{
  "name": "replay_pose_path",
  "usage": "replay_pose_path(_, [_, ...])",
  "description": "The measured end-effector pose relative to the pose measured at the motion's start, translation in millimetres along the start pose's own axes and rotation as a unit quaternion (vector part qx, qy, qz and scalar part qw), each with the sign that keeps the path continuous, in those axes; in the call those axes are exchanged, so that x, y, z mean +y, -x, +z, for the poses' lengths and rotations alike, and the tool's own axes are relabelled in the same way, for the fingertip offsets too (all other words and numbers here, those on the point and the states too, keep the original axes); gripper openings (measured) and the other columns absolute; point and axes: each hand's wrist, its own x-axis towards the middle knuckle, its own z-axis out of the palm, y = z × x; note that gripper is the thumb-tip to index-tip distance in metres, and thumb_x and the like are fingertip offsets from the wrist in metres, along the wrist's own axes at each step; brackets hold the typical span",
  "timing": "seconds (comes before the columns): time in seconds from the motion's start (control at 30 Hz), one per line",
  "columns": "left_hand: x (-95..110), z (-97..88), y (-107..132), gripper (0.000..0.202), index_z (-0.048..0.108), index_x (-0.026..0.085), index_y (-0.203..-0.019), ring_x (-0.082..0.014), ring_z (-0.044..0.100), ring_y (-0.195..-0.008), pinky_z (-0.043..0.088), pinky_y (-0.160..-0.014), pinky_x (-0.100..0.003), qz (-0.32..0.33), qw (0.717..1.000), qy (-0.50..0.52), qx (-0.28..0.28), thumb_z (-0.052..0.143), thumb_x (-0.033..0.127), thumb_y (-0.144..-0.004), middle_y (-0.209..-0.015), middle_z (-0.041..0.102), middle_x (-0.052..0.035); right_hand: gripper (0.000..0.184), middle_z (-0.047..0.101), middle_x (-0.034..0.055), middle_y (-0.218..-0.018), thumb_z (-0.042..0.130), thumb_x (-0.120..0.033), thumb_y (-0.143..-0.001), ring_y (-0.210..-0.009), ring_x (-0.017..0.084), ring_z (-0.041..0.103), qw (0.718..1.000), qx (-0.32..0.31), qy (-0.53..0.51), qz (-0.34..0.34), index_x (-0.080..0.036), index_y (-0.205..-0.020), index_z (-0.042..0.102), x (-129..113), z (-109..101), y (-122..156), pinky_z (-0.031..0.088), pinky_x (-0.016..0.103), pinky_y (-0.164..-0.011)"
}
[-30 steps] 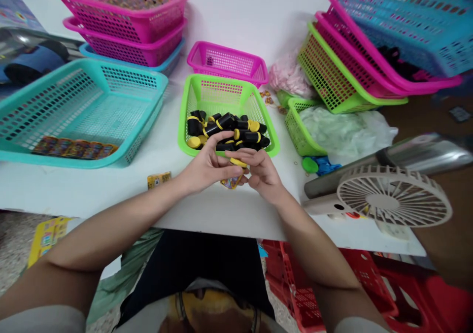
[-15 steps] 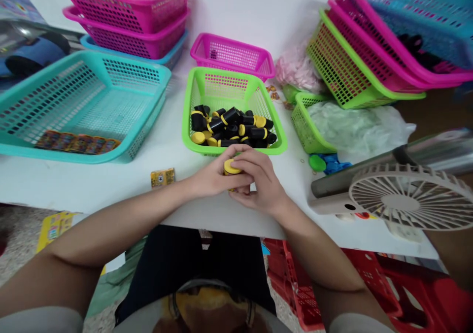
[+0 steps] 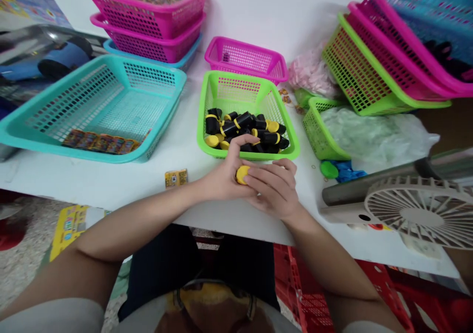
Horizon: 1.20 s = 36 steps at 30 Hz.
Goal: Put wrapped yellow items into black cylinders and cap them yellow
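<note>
My left hand (image 3: 223, 178) and my right hand (image 3: 275, 187) meet at the table's front edge, both closed around a small yellow-capped piece (image 3: 242, 174). Only its yellow end shows between my fingers. Just beyond my hands stands a green basket (image 3: 210, 94) holding several black-and-yellow pieces (image 3: 242, 128). A small yellow printed packet (image 3: 176, 178) lies on the white table (image 3: 111, 180) to the left of my left hand.
A teal basket (image 3: 92, 146) with a row of printed packets sits at the left, with stacked pink baskets (image 3: 148, 27) behind it. A small pink basket (image 3: 246, 59) stands behind the green one. At right are tilted stacked baskets (image 3: 369, 72), a bag-filled green basket (image 3: 321, 131) and a fan (image 3: 417, 210).
My hands have closed together over the yellow-capped piece and a printed packet that showed under them is now hidden. The view has shifted, so everything sits further right.
</note>
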Motion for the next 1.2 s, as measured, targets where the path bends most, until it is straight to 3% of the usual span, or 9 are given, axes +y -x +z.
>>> replay_pose_path(0.1, [-11,-2.4,-1,0.066,0.025,0.028,-0.137,-0.0127,0.065,-0.068,0.053,-0.061,-0.025,0.090,0.987,-0.128,0.023,0.072,0.032,-0.091,-0.087,0.060,0.0026,0.030,0.074,-0.0001,-0.097,0.073,-0.031,-0.093,-0.088,0.019,0.063,0.998,-0.009,0.064,-0.001,-0.037,-0.122,0.069,2,1,4,0.052,0.042,-0.093])
replay_pose_path(0.2, [-11,-1.7,-4,0.041,0.044,0.024,-0.120,-0.0169,0.069,-0.085,0.059,-0.074,-0.030,0.144,0.942,-0.291,0.085,0.073,0.034,-0.092,-0.098,0.064,-0.0030,0.034,0.067,0.0028,-0.098,0.072,-0.038,-0.093,-0.093,0.021,0.061,0.997,0.008,0.071,0.020,-0.037,-0.127,0.065,5,5,6,0.051,0.042,-0.094])
replay_pose_path(0.4, [48,-17.0,12,0.020,0.061,0.020,-0.107,-0.0152,0.068,-0.098,0.060,-0.083,-0.028,0.195,0.845,-0.467,0.172,0.073,0.032,-0.096,-0.107,0.065,-0.0060,0.065,0.062,0.0075,-0.118,0.080,-0.054,-0.083,-0.109,0.028,0.057,0.993,0.016,0.098,0.070,-0.034,-0.140,0.056,36,12,13,0.046,0.046,-0.094])
replay_pose_path(0.5, [95,-56.8,34,0.015,0.070,0.020,-0.105,-0.0144,0.068,-0.094,0.060,-0.077,-0.025,0.083,0.813,-0.526,0.237,0.076,0.028,-0.093,-0.109,0.067,-0.0058,0.049,0.065,0.0125,-0.124,0.068,-0.052,-0.093,-0.115,0.034,0.057,0.979,-0.055,0.113,0.159,-0.030,-0.136,0.062,50,17,18,0.044,0.053,-0.096])
replay_pose_path(0.6, [128,-121.1,49,0.016,0.074,0.019,-0.098,-0.0155,0.070,-0.087,0.058,-0.082,-0.028,-0.102,0.781,-0.544,0.289,0.080,0.026,-0.084,-0.100,0.074,-0.0037,0.038,0.069,0.0135,-0.122,0.060,-0.050,-0.097,-0.113,0.037,0.058,0.973,-0.089,0.079,0.197,-0.031,-0.129,0.068,52,19,19,0.042,0.057,-0.097])
replay_pose_path(0.7, [131,-183.8,51,0.016,0.075,0.018,-0.094,-0.0160,0.070,-0.077,0.055,-0.083,-0.029,-0.342,0.731,-0.538,0.244,0.079,0.027,-0.082,-0.087,0.078,-0.0035,0.027,0.072,0.0109,-0.119,0.055,-0.045,-0.100,-0.113,0.038,0.059,0.974,-0.105,0.061,0.192,-0.035,-0.116,0.074,47,18,16,0.039,0.059,-0.099])
replay_pose_path(0.8, [113,-218.2,49,0.009,0.078,0.017,-0.084,-0.0188,0.067,-0.072,0.051,-0.083,-0.031,-0.447,0.687,-0.545,0.174,0.080,0.022,-0.077,-0.069,0.074,-0.0032,0.033,0.074,0.0119,-0.117,0.050,-0.046,-0.102,-0.114,0.038,0.060,0.969,-0.127,0.060,0.201,-0.028,-0.107,0.077,45,17,14,0.038,0.060,-0.099])
replay_pose_path(1.03, [85,-227.9,54,0.012,0.077,0.014,-0.075,-0.0156,0.058,-0.053,0.049,-0.071,-0.028,-0.434,0.699,-0.553,0.129,0.086,0.016,-0.067,-0.055,0.068,-0.0001,0.037,0.074,0.0108,-0.120,0.048,-0.047,-0.104,-0.119,0.034,0.059,0.959,-0.154,0.038,0.233,-0.026,-0.110,0.077,43,16,11,0.036,0.057,-0.104])
replay_pose_path(1.2, [96,-190.3,56,0.019,0.073,0.016,-0.104,-0.0119,0.062,-0.070,0.051,-0.079,-0.019,-0.221,0.744,-0.603,0.182,0.071,0.031,-0.092,-0.072,0.070,0.0048,0.040,0.068,0.0147,-0.129,0.048,-0.044,-0.103,-0.121,0.032,0.059,0.950,-0.083,0.034,0.299,-0.022,-0.128,0.069,45,16,4,0.045,0.052,-0.108])
